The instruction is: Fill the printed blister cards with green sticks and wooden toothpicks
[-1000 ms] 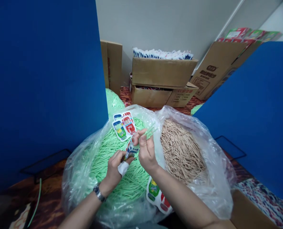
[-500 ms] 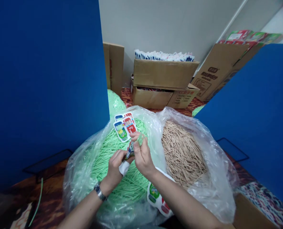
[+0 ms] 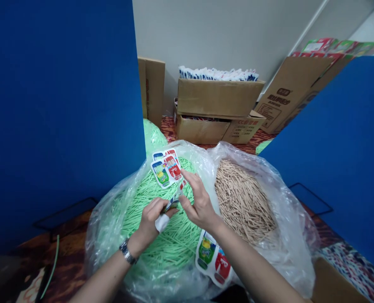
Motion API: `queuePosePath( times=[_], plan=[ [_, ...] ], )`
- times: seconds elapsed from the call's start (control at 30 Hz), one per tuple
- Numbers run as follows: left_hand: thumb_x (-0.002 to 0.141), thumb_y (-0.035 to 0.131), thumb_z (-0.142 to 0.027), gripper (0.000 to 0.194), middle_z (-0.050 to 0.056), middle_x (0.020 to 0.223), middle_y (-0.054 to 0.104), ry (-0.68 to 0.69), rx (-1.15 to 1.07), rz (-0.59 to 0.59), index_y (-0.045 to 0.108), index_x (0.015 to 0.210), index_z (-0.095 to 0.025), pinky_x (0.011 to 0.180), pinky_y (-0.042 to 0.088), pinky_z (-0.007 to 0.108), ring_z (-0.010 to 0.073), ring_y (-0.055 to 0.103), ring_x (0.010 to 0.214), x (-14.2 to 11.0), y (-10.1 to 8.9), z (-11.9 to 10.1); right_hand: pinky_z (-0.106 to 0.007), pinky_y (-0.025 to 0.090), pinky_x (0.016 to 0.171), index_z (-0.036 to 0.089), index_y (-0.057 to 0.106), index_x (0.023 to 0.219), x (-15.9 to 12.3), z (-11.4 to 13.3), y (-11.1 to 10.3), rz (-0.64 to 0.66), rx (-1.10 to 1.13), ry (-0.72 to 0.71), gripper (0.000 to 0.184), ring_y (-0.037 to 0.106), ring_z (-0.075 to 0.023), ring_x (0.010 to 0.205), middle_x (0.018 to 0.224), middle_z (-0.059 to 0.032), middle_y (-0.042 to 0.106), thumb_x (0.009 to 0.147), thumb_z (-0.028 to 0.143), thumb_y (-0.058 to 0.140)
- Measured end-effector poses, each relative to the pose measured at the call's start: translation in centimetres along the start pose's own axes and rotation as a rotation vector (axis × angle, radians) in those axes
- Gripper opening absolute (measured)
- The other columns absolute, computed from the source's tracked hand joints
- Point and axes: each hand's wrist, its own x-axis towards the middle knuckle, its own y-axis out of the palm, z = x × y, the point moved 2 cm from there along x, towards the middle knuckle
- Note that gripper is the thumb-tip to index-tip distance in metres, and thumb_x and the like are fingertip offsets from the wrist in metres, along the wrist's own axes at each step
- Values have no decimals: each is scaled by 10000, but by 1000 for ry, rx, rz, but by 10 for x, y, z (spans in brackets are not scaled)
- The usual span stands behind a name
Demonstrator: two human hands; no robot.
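My left hand [image 3: 149, 221], wearing a metal-band watch, is closed around a small printed packet [image 3: 174, 199] seen edge-on. A white piece [image 3: 162, 223] shows below its fingers; I cannot tell whether it belongs to the packet. Just right of the packet, my right hand [image 3: 201, 206] has thumb and forefinger apart and holds nothing visible. Both hands are above a clear plastic bag full of thin green sticks [image 3: 171, 248]. On the sticks lie several flat printed packets [image 3: 166, 170] with green and red bottle pictures. Another such packet [image 3: 213, 259] is partly under my right forearm.
A second clear bag holds thin tan sticks [image 3: 243, 202] on the right. Behind stand stacked cardboard boxes [image 3: 218, 97], the top one packed with white-and-blue packets. Blue panels [image 3: 63, 92] flank both sides. A tall carton [image 3: 287, 92] leans at the back right.
My right hand has let go of a small bit of green at its fingertips and opened, shifting slightly right and down. My left hand still grips the packet.
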Motion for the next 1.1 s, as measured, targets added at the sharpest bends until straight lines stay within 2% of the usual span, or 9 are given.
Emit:
queuePosePath(
  times=[0.07,0.23,0.4,0.5,0.67,0.73,0.9,1.0,1.1],
  plan=[
    [838,604,-182,65,-1,676,540,52,18,-3,552,799,-180,592,378,247,137,499,630,1,0,-2,-569,224,1109,292,175,1468,6,2,-3,44,17,-41,664,405,-260,1316,1457,-90,395,893,244,504],
    [839,596,-195,73,-6,673,520,9,0,-25,543,792,-177,584,381,247,129,480,608,2,-2,-2,-528,242,1127,290,325,1425,7,7,1,120,-12,-144,554,549,-215,1189,1287,-72,588,904,176,478],
    [842,560,-230,122,0,664,506,37,-51,-57,524,738,-177,562,371,252,137,458,604,-1,-6,0,-596,179,1126,315,331,1418,-5,7,10,170,-92,-251,605,320,-293,1368,1452,-79,409,866,306,577],
    [841,582,-234,115,-8,661,503,-19,-47,-16,536,750,-180,573,366,249,131,456,606,0,-6,0,-588,237,1107,289,231,1458,-6,3,4,59,-98,-185,650,258,-297,1394,1523,-96,265,885,325,534],
    [832,609,-271,180,-14,633,490,-53,-48,-15,529,700,-177,558,356,244,123,441,583,2,-6,-1,-590,155,1131,283,316,1432,-8,-4,2,213,-58,-204,575,354,-283,1350,1345,-70,540,896,331,518],
    [813,634,-281,201,-14,616,492,-84,-74,-15,540,671,-173,550,358,244,123,441,575,1,-4,1,-557,205,1128,287,353,1414,-10,-14,3,206,25,-103,525,384,-266,1331,1343,-63,541,910,328,492],
    [793,653,-356,206,34,739,652,-380,-370,34,650,825,-153,590,460,263,153,567,632,2,4,10,-458,383,1045,246,323,1412,-15,-52,12,79,472,444,566,467,-233,1261,1401,-107,459,898,390,511],
    [772,668,-386,324,72,921,710,-500,-608,31,649,990,-147,684,522,304,196,645,756,9,10,12,-394,487,919,236,488,1229,-18,-60,28,96,859,634,434,612,-201,1044,1182,-74,624,852,433,575],
    [679,760,-359,449,93,1000,718,-579,-782,22,626,1050,-144,756,542,340,223,671,832,15,17,17,-337,520,815,227,556,1011,-18,-59,37,-47,958,708,283,642,-164,855,978,-28,672,820,424,624]
  ],
)
